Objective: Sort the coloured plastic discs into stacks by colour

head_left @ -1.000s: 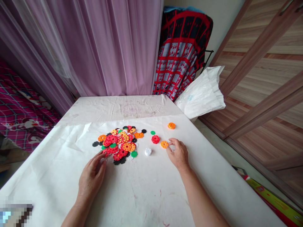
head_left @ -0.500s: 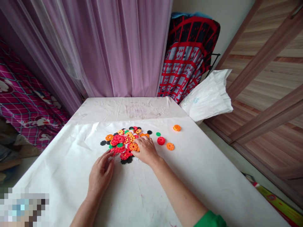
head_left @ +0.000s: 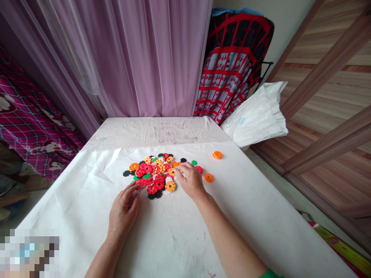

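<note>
A heap of notched plastic flower discs (head_left: pixel 147 168) in red, orange, green, black and white lies on the white-covered table. My right hand (head_left: pixel 189 178) is at the heap's right side, thumb and fingers pinched on the edge of an orange disc (head_left: pixel 172 172). At the near left edge rests my left hand (head_left: pixel 124 202), its fingertips against the red discs and its thumb apart; I see nothing held in it. Another orange disc (head_left: pixel 170 186) lies at the heap's near right edge. Beyond my right hand is a red disc (head_left: pixel 199 169), partly covered by the hand.
To the right lie a loose orange disc (head_left: pixel 209 177) and, farther back, a small orange stack (head_left: pixel 217 155). A green disc (head_left: pixel 194 162) sits behind my right hand. A white bag (head_left: pixel 257 116) stands beyond the table's right edge. Purple curtains (head_left: pixel 150 58) hang behind.
My right hand has drawn back to the right and lifted slightly from the heap, now pinching an orange disc. Discs it covered have come into view. My left hand has stayed in place.
</note>
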